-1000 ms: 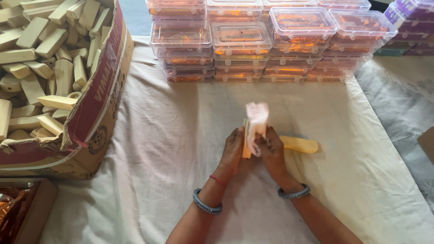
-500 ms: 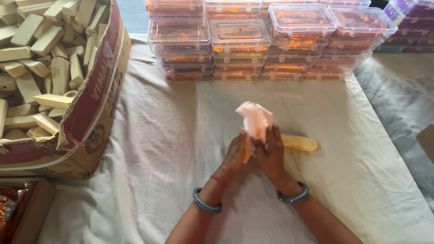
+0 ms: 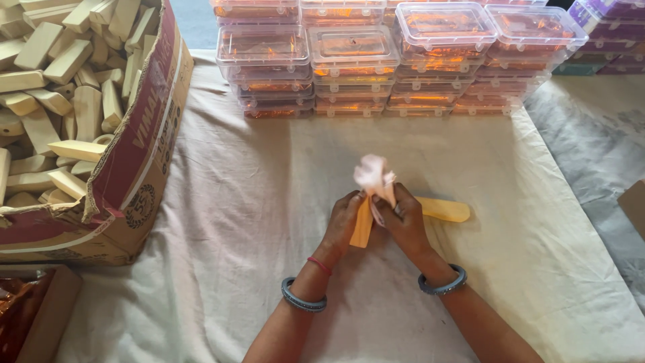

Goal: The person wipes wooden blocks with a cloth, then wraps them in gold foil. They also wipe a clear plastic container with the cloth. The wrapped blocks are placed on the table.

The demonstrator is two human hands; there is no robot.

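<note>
My left hand [image 3: 342, 218] holds a flat orange-tan wooden piece [image 3: 362, 227] on edge over the white cloth-covered table [image 3: 248, 222]. My right hand [image 3: 405, 218] grips a crumpled pale pink cloth [image 3: 373, 175] and presses it against the top of that piece. A second, rounded yellow wooden piece [image 3: 445, 210] lies flat on the table just right of my right hand. Both wrists wear grey-blue bangles.
A large open cardboard box [image 3: 144, 144] full of pale wooden blocks [image 3: 60, 87] stands at the left. Stacks of clear plastic lidded boxes [image 3: 396, 60] with orange contents line the back. Purple boxes [image 3: 615, 33] sit at the far right. A brown box corner [image 3: 40, 316] is at bottom left.
The wooden piece has tilted and slid lower between my hands. The pink cloth has bunched up smaller at its top end. The yellow piece on the table has not moved.
</note>
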